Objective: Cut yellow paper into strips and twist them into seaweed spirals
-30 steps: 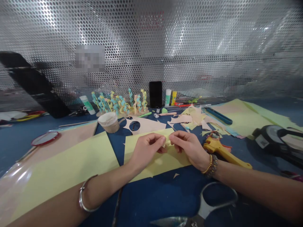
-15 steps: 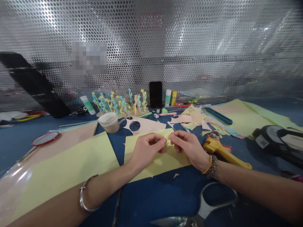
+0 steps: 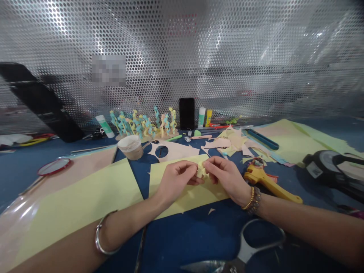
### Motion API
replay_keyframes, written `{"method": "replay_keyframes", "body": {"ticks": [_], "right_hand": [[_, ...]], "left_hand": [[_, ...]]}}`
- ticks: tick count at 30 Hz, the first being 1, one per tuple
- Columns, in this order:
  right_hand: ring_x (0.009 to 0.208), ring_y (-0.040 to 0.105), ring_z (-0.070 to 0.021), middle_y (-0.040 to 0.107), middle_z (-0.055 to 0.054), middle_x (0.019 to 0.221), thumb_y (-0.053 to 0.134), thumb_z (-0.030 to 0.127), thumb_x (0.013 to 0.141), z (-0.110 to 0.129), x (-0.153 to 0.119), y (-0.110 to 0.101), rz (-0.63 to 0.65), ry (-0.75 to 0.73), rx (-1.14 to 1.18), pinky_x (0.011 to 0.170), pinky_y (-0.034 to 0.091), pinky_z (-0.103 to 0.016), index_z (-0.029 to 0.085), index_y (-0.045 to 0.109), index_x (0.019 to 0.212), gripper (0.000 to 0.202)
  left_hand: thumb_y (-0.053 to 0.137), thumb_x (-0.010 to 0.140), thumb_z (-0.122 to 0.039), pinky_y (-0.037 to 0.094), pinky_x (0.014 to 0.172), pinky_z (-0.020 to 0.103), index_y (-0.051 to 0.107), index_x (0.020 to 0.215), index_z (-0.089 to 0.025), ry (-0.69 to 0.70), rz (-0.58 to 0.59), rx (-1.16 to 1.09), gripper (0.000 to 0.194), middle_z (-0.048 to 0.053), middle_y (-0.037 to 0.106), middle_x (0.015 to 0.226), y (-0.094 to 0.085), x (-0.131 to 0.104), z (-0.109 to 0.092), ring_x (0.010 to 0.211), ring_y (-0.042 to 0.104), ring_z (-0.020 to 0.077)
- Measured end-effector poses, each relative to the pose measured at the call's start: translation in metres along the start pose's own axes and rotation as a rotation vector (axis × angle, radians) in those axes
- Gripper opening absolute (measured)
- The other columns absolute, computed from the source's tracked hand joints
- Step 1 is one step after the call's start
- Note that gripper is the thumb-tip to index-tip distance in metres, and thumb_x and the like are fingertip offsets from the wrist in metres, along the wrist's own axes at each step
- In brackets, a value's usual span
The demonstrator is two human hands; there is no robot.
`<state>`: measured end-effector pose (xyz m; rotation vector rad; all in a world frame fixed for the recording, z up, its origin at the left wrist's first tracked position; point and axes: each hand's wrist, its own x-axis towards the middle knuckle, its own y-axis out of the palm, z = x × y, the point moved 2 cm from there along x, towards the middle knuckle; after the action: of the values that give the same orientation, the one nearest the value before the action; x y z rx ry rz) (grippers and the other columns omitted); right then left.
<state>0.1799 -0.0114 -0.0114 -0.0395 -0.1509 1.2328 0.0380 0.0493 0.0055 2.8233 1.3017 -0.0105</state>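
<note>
Between my two hands is a small piece of yellow paper (image 3: 200,170), creased or curled. My left hand (image 3: 179,178) pinches its left side with thumb and fingers. From the right, my right hand (image 3: 222,173) pinches the other side, the fingertips close to those of the left. Both hands are just above a yellow paper sheet (image 3: 170,208) lying on the blue table. How the small piece is folded is partly hidden by my fingers.
A paper cup (image 3: 131,148) stands left of the hands, before twisted paper strips on stems (image 3: 148,125). Scissors (image 3: 256,246) lie near the front edge, a yellow-handled tool (image 3: 273,184) and a tape dispenser (image 3: 335,167) to the right. Behind are paper scraps (image 3: 233,140) and an upright phone (image 3: 187,113).
The fingers of my left hand have shifted slightly, and more of the small yellow paper piece shows between the hands. Everything else on the table stays in place.
</note>
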Motion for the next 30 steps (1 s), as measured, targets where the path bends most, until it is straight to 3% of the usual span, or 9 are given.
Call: {"method": "replay_keyframes", "body": {"ticks": [20, 24, 30], "right_hand": [[0.043, 0.040, -0.0068, 0.047, 0.006, 0.049, 0.063, 0.045, 0.074, 0.0030, 0.0001, 0.0008, 0.017, 0.016, 0.040, 0.044, 0.031, -0.021, 0.016, 0.059, 0.070, 0.029], [0.042, 0.038, -0.0068, 0.045, 0.006, 0.047, 0.062, 0.046, 0.073, 0.0052, -0.0009, 0.0012, 0.002, 0.018, -0.003, 0.043, 0.029, -0.021, 0.017, 0.057, 0.066, 0.030], [0.042, 0.039, -0.0071, 0.046, 0.005, 0.048, 0.063, 0.046, 0.072, 0.0052, -0.0012, 0.0001, -0.006, 0.006, -0.039, 0.043, 0.029, -0.021, 0.017, 0.057, 0.065, 0.031]], "left_hand": [[0.066, 0.075, -0.033, 0.055, 0.059, 0.022, 0.062, 0.075, -0.015, -0.032, -0.032, 0.024, 0.018, 0.001, 0.067, 0.068, -0.0014, 0.0011, 0.0022, 0.063, 0.070, 0.0162], [0.057, 0.080, -0.040, 0.049, 0.046, 0.020, 0.061, 0.074, -0.015, -0.012, -0.019, 0.011, 0.025, 0.002, 0.064, 0.076, -0.0019, 0.0007, 0.0006, 0.054, 0.065, 0.0131], [0.064, 0.075, -0.034, 0.032, 0.034, 0.015, 0.063, 0.069, -0.017, 0.047, -0.082, 0.187, 0.018, -0.006, 0.050, 0.043, -0.0038, 0.0022, 0.0009, 0.035, 0.042, 0.0063]]}}
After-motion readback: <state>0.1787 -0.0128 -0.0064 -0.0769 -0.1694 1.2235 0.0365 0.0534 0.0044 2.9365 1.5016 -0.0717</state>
